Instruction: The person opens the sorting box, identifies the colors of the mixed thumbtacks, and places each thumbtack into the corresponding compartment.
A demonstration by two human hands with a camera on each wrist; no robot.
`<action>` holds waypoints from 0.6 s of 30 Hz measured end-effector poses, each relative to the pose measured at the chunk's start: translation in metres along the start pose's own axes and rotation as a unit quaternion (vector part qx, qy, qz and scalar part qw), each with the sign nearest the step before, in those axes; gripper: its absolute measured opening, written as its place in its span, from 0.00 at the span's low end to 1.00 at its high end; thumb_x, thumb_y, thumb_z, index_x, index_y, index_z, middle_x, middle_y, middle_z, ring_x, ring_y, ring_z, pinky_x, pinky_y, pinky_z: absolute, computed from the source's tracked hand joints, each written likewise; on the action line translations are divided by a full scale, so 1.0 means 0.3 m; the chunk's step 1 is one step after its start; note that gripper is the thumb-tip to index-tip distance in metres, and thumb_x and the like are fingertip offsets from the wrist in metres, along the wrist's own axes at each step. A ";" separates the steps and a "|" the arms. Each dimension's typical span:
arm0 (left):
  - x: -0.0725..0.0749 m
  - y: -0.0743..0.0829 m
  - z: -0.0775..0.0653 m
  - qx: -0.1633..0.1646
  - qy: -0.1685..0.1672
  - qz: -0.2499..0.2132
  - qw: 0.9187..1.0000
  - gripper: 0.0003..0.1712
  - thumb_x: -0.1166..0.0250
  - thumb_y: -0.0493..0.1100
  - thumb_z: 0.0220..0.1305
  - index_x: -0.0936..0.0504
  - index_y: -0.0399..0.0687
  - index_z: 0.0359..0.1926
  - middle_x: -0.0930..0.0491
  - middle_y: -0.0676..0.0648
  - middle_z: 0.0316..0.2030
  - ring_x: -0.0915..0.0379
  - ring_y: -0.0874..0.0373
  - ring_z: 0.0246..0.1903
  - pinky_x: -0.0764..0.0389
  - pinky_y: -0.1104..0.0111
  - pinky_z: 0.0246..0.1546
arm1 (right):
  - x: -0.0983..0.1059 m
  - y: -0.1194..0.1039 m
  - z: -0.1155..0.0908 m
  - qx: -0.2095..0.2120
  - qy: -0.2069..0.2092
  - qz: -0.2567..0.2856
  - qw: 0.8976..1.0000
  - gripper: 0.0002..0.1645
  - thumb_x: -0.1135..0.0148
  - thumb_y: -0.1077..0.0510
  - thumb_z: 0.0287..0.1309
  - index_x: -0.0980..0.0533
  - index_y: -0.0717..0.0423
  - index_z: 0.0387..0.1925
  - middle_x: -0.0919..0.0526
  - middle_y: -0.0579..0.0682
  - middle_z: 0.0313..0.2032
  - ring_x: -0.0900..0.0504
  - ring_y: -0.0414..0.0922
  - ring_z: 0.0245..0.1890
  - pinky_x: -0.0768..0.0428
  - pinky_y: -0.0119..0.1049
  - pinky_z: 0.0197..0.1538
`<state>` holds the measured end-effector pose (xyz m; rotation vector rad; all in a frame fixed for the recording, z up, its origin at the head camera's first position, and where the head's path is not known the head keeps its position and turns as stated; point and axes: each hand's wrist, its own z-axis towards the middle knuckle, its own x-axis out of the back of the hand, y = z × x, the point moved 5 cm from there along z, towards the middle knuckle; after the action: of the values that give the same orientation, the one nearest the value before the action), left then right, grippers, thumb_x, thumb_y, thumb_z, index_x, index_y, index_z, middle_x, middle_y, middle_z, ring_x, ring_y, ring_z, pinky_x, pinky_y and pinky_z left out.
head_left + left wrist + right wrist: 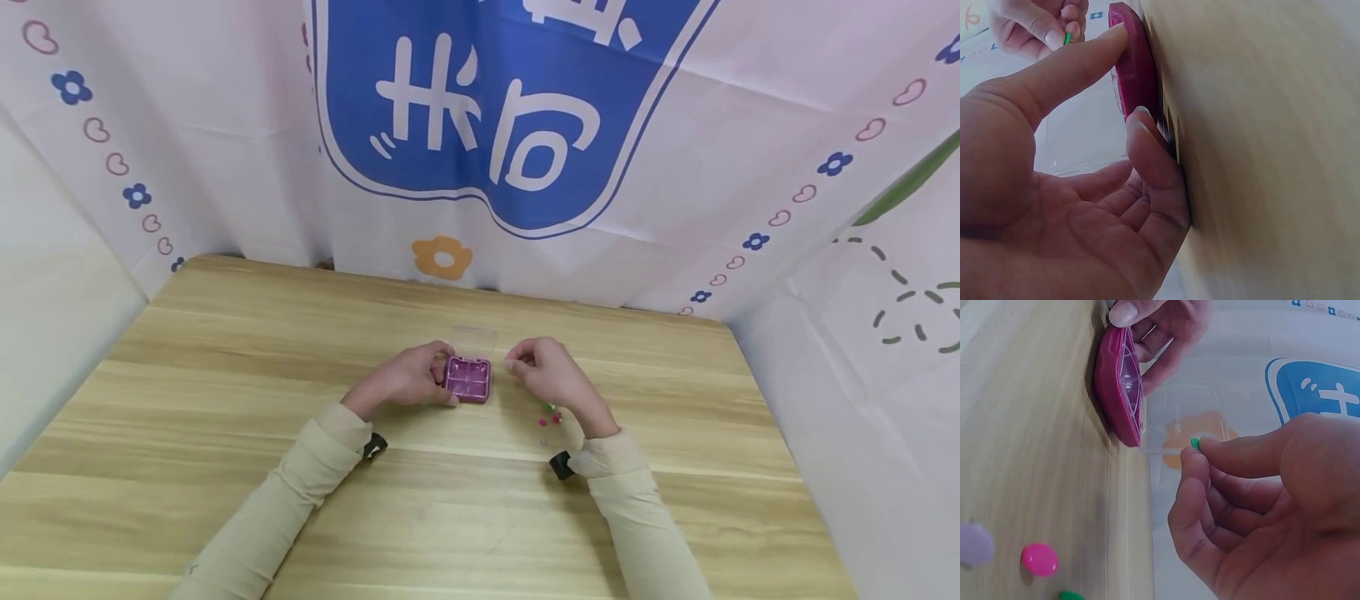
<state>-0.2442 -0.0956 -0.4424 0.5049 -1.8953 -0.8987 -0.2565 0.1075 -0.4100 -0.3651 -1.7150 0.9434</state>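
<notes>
A small magenta pill box (468, 380) with several compartments lies on the table, its clear lid (1180, 419) swung open at the back. My left hand (411, 375) grips the box by its left side, the thumb (1094, 53) on its near edge and the fingers curled at the side. To the right of the box, my right hand (557, 377) pinches a tiny green piece (1195, 443) between thumb and index finger. Below that hand lie a bright pink round piece (1040, 559), a pale lilac one (975, 543) and a green one (1071, 595).
The wood-grain table (465, 517) runs back to a white printed cloth (247, 200) hanging behind it. Black bands (561, 465) sit at both wrists, by the cream sleeves (637, 508).
</notes>
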 end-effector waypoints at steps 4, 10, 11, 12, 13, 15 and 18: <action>-0.003 0.001 0.002 -0.001 0.001 0.000 1.000 0.46 0.23 0.42 0.41 0.35 0.43 0.61 0.24 0.43 0.34 0.27 0.53 0.30 0.23 0.61 0.33 | -0.008 -0.009 0.004 0.002 0.000 -0.004 1.000 0.07 0.40 0.62 0.61 0.21 0.63 0.37 0.18 0.58 0.31 0.22 0.47 0.27 0.20 0.39 0.31; 0.000 0.002 -0.001 -0.005 -0.001 0.002 1.000 0.46 0.23 0.42 0.42 0.36 0.41 0.62 0.24 0.43 0.34 0.27 0.52 0.30 0.23 0.60 0.33 | -0.024 -0.020 0.014 0.001 0.003 -0.014 1.000 0.05 0.40 0.63 0.60 0.21 0.62 0.36 0.17 0.57 0.31 0.23 0.45 0.27 0.20 0.39 0.32; 0.000 0.003 -0.001 -0.007 -0.002 0.001 1.000 0.46 0.23 0.42 0.42 0.36 0.41 0.62 0.24 0.42 0.34 0.27 0.52 0.30 0.23 0.60 0.33 | -0.029 -0.022 0.017 0.002 0.003 -0.014 1.000 0.05 0.40 0.63 0.60 0.21 0.61 0.36 0.17 0.57 0.31 0.23 0.45 0.27 0.20 0.39 0.32; 0.000 0.002 -0.001 -0.006 -0.002 0.001 1.000 0.46 0.23 0.42 0.42 0.36 0.41 0.62 0.24 0.43 0.34 0.27 0.53 0.30 0.23 0.60 0.33 | -0.034 -0.025 0.021 0.004 0.003 -0.013 1.000 0.05 0.40 0.62 0.60 0.21 0.61 0.35 0.17 0.57 0.31 0.23 0.45 0.27 0.20 0.39 0.31; 0.001 0.003 -0.001 -0.007 -0.002 0.002 1.000 0.46 0.23 0.42 0.42 0.36 0.41 0.62 0.24 0.43 0.34 0.27 0.53 0.30 0.23 0.60 0.32 | -0.040 -0.029 0.024 0.006 0.002 -0.012 1.000 0.04 0.40 0.62 0.60 0.21 0.60 0.35 0.17 0.57 0.31 0.23 0.45 0.27 0.20 0.39 0.31; 0.000 0.004 -0.001 -0.011 -0.005 0.001 1.000 0.46 0.23 0.42 0.43 0.37 0.41 0.62 0.24 0.43 0.34 0.27 0.53 0.30 0.23 0.60 0.32 | -0.054 -0.040 0.032 0.011 -0.001 -0.010 1.000 0.04 0.39 0.62 0.59 0.21 0.59 0.34 0.17 0.56 0.31 0.22 0.44 0.27 0.20 0.39 0.32; -0.001 0.006 -0.002 -0.015 -0.009 -0.001 1.000 0.46 0.23 0.43 0.43 0.37 0.40 0.62 0.23 0.43 0.33 0.26 0.53 0.30 0.23 0.60 0.33 | -0.076 -0.059 0.044 0.025 -0.008 -0.017 1.000 0.03 0.38 0.61 0.59 0.21 0.58 0.33 0.17 0.54 0.31 0.22 0.42 0.29 0.20 0.38 0.34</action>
<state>-0.2436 -0.0943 -0.4411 0.4820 -1.8946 -0.9357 -0.2566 0.0760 -0.4133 -0.2957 -1.7033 0.9640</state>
